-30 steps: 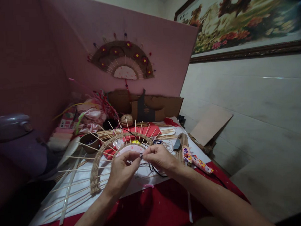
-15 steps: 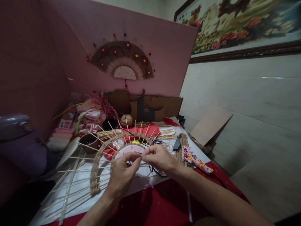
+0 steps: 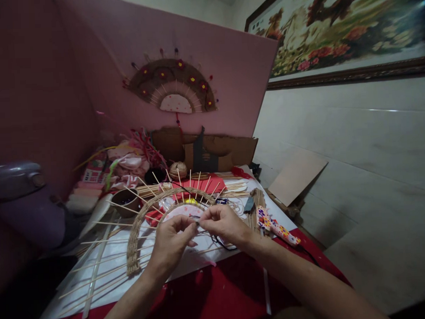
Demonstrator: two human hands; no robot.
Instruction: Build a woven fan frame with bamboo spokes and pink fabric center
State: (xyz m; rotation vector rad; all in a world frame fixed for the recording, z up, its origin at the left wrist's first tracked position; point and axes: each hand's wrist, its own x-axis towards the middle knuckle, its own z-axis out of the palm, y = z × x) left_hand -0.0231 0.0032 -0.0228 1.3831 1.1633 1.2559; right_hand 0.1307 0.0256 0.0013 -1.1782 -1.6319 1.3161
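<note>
My left hand [image 3: 175, 237] and my right hand [image 3: 225, 224] meet fingertip to fingertip above the white sheet. Both are closed in a pinch on a thin black cord [image 3: 216, 239], part of which hangs in loops below my right hand. Right behind them lies a half-round fan frame of woven twine [image 3: 134, 248] with thin wooden sticks radiating through it. Its inner half-circle of pale spotted cloth [image 3: 184, 210] is partly hidden by my hands. The exact point where the fingers grip the cord is too small to make out.
A flower-patterned glue gun [image 3: 277, 229] lies at the right on brown cardboard strips. Clear glue sticks [image 3: 90, 294] lie at the left, near a brown cup [image 3: 125, 203]. Behind stand a twine ball [image 3: 178, 170] and cardboard [image 3: 229, 152]. A finished fan [image 3: 168, 84] hangs above.
The fingers have shifted slightly at the cord, and my left hand's lower fingers have loosened a little. A small pink scrap on the table's front has moved slightly. The fan frame stays put.
</note>
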